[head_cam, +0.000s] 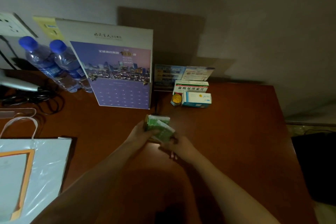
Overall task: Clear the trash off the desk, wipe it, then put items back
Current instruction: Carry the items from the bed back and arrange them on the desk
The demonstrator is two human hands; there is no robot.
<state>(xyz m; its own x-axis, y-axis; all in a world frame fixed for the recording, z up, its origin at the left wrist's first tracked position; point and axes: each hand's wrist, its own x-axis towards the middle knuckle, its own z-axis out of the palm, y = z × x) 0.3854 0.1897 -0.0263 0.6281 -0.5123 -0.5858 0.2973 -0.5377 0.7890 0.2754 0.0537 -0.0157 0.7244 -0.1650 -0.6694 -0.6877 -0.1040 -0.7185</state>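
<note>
While my left hand (141,132) grips the green packets (160,127) from the side, fingers curled round them, my right hand (179,144) pinches their near corner; the bundle sits between my hands just above the middle of the brown tabletop (236,132). Whether it touches the wood I cannot tell. Beyond it, a desk calendar (118,71) stands upright against the wall. To its left stand two water bottles (54,63) with blue caps, side by side. To its right lie a white medicine box with a green stripe (190,86), a white and blue box (197,100) just in front of it, and a small gold-lidded jar (176,99) beside that. A leaflet stand (183,74) is behind them. A pale paper bag (32,172) with handles lies at the left edge.
</note>
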